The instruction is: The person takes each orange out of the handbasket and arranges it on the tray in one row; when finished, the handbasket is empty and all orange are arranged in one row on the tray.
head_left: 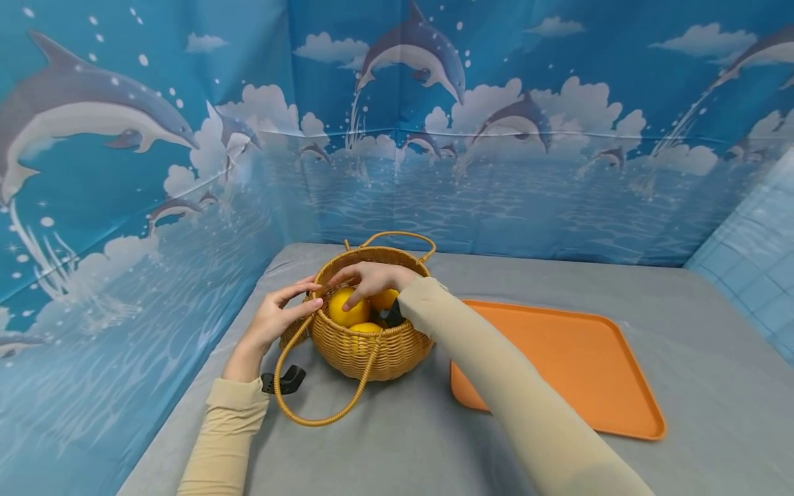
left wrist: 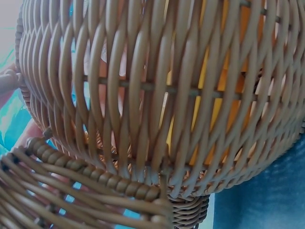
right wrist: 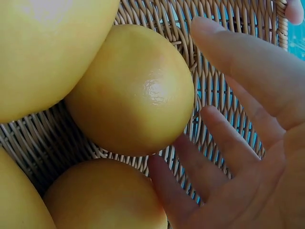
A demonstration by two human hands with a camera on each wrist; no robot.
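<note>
A round wicker basket [head_left: 372,355] holds several smooth, round yellow-orange fruits [head_left: 341,308]. At its left rim, my left hand [head_left: 273,318] grips the edge between thumb and fingers. The left wrist view is filled by the basket's woven side [left wrist: 143,95], with fruit colour showing through the gaps. My right hand [head_left: 372,277] reaches inside over the fruit. Its fingers are spread and loosely bent in the right wrist view, beside one round fruit [right wrist: 133,90]; the thumb stands apart from it. Whether the lower fingertips touch the fruit cannot be told.
An orange tray [head_left: 558,358] lies on the grey cloth [head_left: 384,448] right of the basket, partly behind my right sleeve. One basket handle [head_left: 322,420] hangs toward me; the other handle [head_left: 400,234] stands at the back. A dolphin-print curtain [head_left: 397,193] borders the surface behind and at left.
</note>
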